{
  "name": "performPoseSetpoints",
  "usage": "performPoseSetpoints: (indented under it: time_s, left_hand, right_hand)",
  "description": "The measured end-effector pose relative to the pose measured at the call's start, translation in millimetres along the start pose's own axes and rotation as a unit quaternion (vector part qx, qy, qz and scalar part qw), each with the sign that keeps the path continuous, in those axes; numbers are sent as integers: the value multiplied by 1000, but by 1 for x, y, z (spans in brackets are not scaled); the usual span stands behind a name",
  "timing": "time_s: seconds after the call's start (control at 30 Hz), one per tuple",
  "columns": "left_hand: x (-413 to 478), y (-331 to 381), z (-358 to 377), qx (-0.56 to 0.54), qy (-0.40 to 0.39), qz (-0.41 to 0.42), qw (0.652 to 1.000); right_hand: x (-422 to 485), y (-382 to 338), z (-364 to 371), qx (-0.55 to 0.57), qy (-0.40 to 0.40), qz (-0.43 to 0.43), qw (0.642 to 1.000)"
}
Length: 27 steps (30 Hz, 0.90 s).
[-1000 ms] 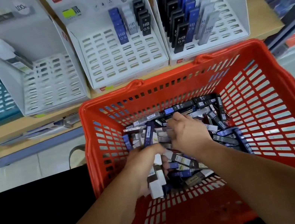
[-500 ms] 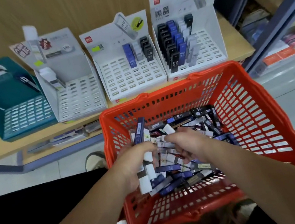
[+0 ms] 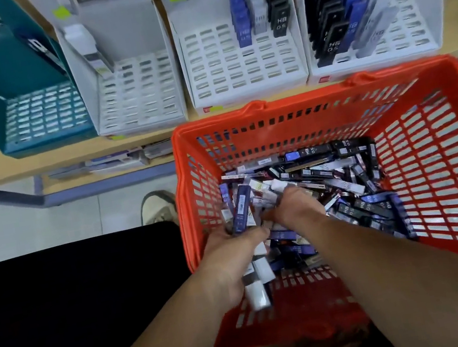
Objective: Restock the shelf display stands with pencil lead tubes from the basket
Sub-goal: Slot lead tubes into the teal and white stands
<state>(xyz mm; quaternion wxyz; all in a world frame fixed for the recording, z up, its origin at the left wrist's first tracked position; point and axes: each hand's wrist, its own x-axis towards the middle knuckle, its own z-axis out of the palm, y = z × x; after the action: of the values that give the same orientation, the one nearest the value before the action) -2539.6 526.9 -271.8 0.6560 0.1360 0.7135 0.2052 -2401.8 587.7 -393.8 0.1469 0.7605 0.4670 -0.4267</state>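
Note:
A red basket (image 3: 446, 165) in front of me holds a heap of pencil lead tubes (image 3: 347, 192), black, blue and white. My left hand (image 3: 231, 261) grips a bundle of several tubes (image 3: 242, 212) upright inside the basket's left side. My right hand (image 3: 294, 204) reaches into the heap just right of the bundle, fingers curled among the tubes; what it grasps is hidden. On the shelf stand white display stands: the right stand (image 3: 410, 28) is partly filled, the middle stand (image 3: 246, 69) carries a few tubes at its back, and the left stand (image 3: 138, 97) is nearly bare.
A teal display stand (image 3: 37, 115) sits at the shelf's far left. The wooden shelf edge (image 3: 66, 162) runs just behind the basket. A shoe (image 3: 157, 207) shows on the pale floor left of the basket, above a dark surface (image 3: 77, 307) at lower left.
The view has dipped down and closer to the shelf. My left hand keeps its bundle of tubes. My right hand has pushed a little further forward into the heap.

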Motion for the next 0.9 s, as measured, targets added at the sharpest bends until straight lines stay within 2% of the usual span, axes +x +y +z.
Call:
performPoseSetpoints:
  time_s: [0.13,0.23,0.27,0.3,0.4,0.5,0.67,0.73,0.9]
  left_hand:
    - [5,9,1,-45,-1,-23,999]
    - [3,14,2,-47,-11,-21,999]
    - [0,16,1,-45,-14,-16,999]
    - [-2,17,0,-40,-13,-7,999]
    - [-17,22,-3,-27,4,17,999]
    - [-27,22,-5,-8,-14,28,999]
    - [-25,11,-3,-1,-28,13,1000]
    - [-23,6,-4,-5,-29,5,1000]
    - [-21,6,-9,-9,-19,4,1000]
  right_hand:
    - [11,-5,1,-3,-13,-8,1000]
    - [7,-12,1,56,-11,22,998]
    - [6,-13,0,112,-7,42,993]
    - [3,-12,0,118,-6,17,993]
    - [-7,-11,-2,111,-8,-6,994]
    - [-15,-5,1,57,19,2,998]
    - [-22,-3,7,38,38,-16,998]
    - [-17,1,1,62,27,-2,998]
    - [-6,14,-21,250,-56,55,965]
